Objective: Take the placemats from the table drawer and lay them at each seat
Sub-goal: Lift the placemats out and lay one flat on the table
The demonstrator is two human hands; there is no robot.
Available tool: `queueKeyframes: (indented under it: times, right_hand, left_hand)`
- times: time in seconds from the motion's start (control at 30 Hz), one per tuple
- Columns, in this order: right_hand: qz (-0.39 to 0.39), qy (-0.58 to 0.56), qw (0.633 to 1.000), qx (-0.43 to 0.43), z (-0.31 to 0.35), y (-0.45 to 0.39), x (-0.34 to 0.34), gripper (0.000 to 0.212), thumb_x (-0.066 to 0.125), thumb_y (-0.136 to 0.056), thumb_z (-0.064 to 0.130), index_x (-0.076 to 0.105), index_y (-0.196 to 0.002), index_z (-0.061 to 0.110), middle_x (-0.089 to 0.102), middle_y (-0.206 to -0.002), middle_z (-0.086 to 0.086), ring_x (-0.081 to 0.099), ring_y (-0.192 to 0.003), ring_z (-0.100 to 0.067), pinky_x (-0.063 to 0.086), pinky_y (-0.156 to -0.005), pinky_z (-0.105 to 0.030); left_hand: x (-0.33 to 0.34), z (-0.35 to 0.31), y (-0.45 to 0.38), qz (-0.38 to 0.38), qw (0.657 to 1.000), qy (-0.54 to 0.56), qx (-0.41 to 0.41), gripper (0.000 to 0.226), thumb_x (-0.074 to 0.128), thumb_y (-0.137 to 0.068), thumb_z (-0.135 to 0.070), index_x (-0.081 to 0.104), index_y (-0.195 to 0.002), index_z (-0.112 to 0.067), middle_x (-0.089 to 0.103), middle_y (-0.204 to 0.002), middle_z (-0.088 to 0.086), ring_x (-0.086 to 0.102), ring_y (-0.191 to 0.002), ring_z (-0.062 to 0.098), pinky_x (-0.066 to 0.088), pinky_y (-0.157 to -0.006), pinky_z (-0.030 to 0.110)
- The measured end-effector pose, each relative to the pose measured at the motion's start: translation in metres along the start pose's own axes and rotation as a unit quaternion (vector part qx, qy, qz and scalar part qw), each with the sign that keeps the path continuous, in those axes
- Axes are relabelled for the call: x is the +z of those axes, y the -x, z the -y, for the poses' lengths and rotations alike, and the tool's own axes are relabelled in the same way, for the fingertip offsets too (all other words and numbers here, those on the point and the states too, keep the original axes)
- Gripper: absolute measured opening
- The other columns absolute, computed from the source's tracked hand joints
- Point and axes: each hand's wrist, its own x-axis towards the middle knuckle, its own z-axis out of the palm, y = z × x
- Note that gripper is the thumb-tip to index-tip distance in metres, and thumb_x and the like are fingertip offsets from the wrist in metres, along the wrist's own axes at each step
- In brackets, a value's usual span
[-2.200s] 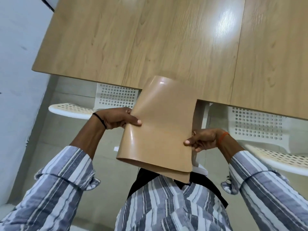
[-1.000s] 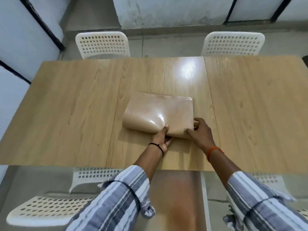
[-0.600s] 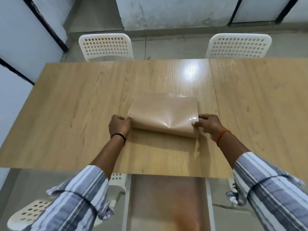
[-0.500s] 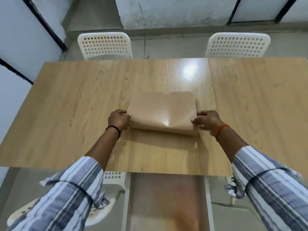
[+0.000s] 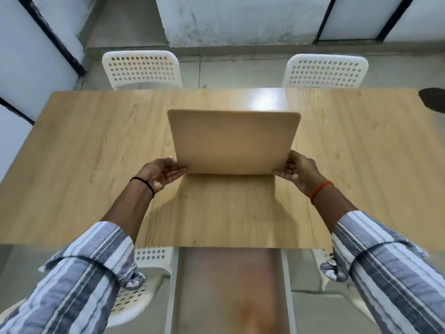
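Note:
A tan placemat (image 5: pixel 233 143) is raised over the middle of the wooden table (image 5: pixel 84 150), its far edge lifted and tilted up toward me. My left hand (image 5: pixel 161 173) holds its near left corner with the fingers stretched along the underside. My right hand (image 5: pixel 297 171) grips the near right corner. Whether more than one mat is in the bundle I cannot tell. The open table drawer (image 5: pixel 228 290) sticks out below the table's near edge between my arms, with a blurred brownish inside.
Two white perforated chairs stand at the far side, one left (image 5: pixel 142 68) and one right (image 5: pixel 325 71). Another white chair (image 5: pixel 134 297) sits under the near edge at left. A dark object (image 5: pixel 433 100) shows at the right edge.
The folded placemat that lay on the table has been opened and lifted, its far edge swinging upward. Both hands stay at its near corners.

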Motion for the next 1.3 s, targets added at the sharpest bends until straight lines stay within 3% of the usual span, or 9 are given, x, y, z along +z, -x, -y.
queueKeyframes:
  times: [0.2,0.27,0.4,0.53,0.67,0.8,0.93,1.13,1.3]
  right_hand:
    - [0.029,0.142,0.989,0.035,-0.019,0.006,-0.025,0.029,0.058,-0.089,-0.009,0.063,-0.116,-0.001,0.064,-0.120,-0.019,0.065,-0.102,-0.027,0.058,-0.065,-0.018]
    - [0.030,0.189,0.981,0.037,-0.024,0.009,-0.031,0.037,0.056,-0.089,-0.012,0.060,-0.124,0.000,0.062,-0.115,-0.018,0.065,-0.090,-0.018,0.056,-0.065,-0.017]
    - [0.014,0.278,0.960,0.016,-0.038,0.012,-0.027,0.038,0.058,-0.088,-0.012,0.056,-0.125,-0.005,0.061,-0.115,-0.020,0.063,-0.095,-0.023,0.051,-0.100,-0.041]
    - [-0.016,0.333,0.942,-0.025,-0.050,0.011,-0.009,0.044,0.061,-0.088,0.005,0.056,-0.132,0.004,0.062,-0.128,-0.017,0.062,-0.109,-0.026,0.051,-0.100,-0.040]
    - [-0.005,0.385,0.922,-0.052,-0.053,0.020,0.015,0.060,0.054,-0.093,0.011,0.035,-0.149,0.009,0.045,-0.149,-0.013,0.048,-0.132,-0.027,0.041,-0.108,-0.035]
    - [0.043,0.451,0.889,-0.058,-0.064,0.020,0.029,0.075,0.055,-0.095,0.019,0.013,-0.156,0.011,0.023,-0.160,-0.016,0.029,-0.145,-0.031,0.029,-0.115,-0.037]
    - [0.050,0.498,0.863,-0.071,-0.075,0.021,0.034,0.082,0.057,-0.094,0.019,0.005,-0.157,0.009,0.002,-0.164,-0.016,0.011,-0.151,-0.030,0.017,-0.121,-0.037]
    - [0.024,0.458,0.882,-0.111,-0.074,0.027,0.035,0.072,0.057,-0.095,0.016,0.018,-0.155,0.010,0.023,-0.161,-0.014,0.023,-0.148,-0.030,0.025,-0.120,-0.041]
    - [0.022,0.446,0.888,-0.111,-0.069,0.030,0.036,0.061,0.054,-0.097,0.018,0.029,-0.152,0.014,0.031,-0.157,-0.013,0.038,-0.140,-0.030,0.033,-0.112,-0.037]
  left_hand:
    - [-0.015,0.021,0.008,-0.023,0.993,-0.114,-0.037,0.013,0.054,-0.094,-0.001,0.063,-0.103,0.001,0.064,-0.099,0.010,0.070,-0.067,0.014,0.056,-0.053,0.019]
    - [-0.016,0.027,0.014,-0.010,0.984,-0.173,-0.035,0.021,0.052,-0.095,0.003,0.064,-0.110,-0.003,0.065,-0.096,0.003,0.068,-0.068,0.007,0.054,-0.063,0.017]
    - [-0.016,0.041,0.014,-0.028,0.978,-0.207,0.008,0.036,0.053,-0.092,0.010,0.061,-0.124,-0.002,0.062,-0.111,0.007,0.060,-0.092,0.016,0.052,-0.079,0.027]
    - [-0.005,0.052,0.011,-0.097,0.975,-0.193,0.054,0.024,0.056,-0.093,-0.002,0.066,-0.113,-0.010,0.060,-0.085,0.004,0.055,-0.071,0.014,0.050,-0.060,0.022]
    - [0.007,0.055,0.005,-0.120,0.943,-0.295,0.097,0.015,0.059,-0.089,-0.012,0.058,-0.078,-0.021,0.052,-0.088,0.000,0.047,-0.094,0.016,0.038,-0.078,0.027]
    - [0.015,0.061,0.007,-0.111,0.920,-0.361,0.106,0.017,0.051,-0.093,-0.017,0.061,-0.105,-0.011,0.059,-0.118,0.003,0.050,-0.115,0.022,0.041,-0.089,0.033]
    - [0.019,0.067,0.010,-0.119,0.892,-0.422,0.111,0.056,0.049,-0.092,-0.023,0.038,-0.139,0.007,0.042,-0.146,0.022,0.041,-0.133,0.038,0.032,-0.109,0.044]
    - [0.021,0.067,0.010,-0.131,0.892,-0.413,0.128,0.058,0.050,-0.094,-0.026,0.038,-0.147,-0.006,0.038,-0.153,0.008,0.041,-0.137,0.025,0.035,-0.106,0.032]
    - [0.027,0.063,0.014,-0.192,0.890,-0.375,0.173,0.050,0.050,-0.090,-0.015,0.050,-0.139,-0.003,0.054,-0.140,0.012,0.058,-0.118,0.027,0.048,-0.082,0.028]
